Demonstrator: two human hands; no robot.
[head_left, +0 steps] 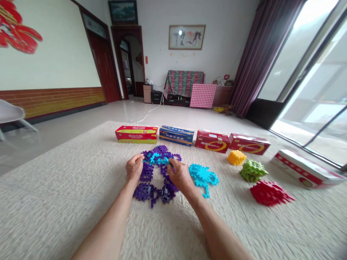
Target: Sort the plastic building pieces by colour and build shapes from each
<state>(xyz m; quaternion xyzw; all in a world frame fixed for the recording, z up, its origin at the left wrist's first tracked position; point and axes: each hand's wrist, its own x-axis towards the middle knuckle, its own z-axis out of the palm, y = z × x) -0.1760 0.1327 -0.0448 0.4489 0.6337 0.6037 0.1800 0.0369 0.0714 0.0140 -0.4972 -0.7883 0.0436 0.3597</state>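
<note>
Purple interlocking pieces (146, 173) lie in a loose pile on the cream quilted cover. My left hand (135, 167) is at the pile's left edge, its fingers pressed together; what they hold, if anything, is hidden. My right hand (179, 174) pinches a light blue piece (164, 161) over the upper part of the purple pile. Another light blue piece (155, 159) lies among the purple ones between my hands. To the right of my right hand is a heap of light blue pieces (204, 174).
Behind the pile stand a red-yellow box (136, 135), a blue box (176, 136) and two dark red boxes (212, 141). On the right are yellow (236, 157), green (253, 170) and red (270, 193) piles, with a white-red box (307, 169) beyond them.
</note>
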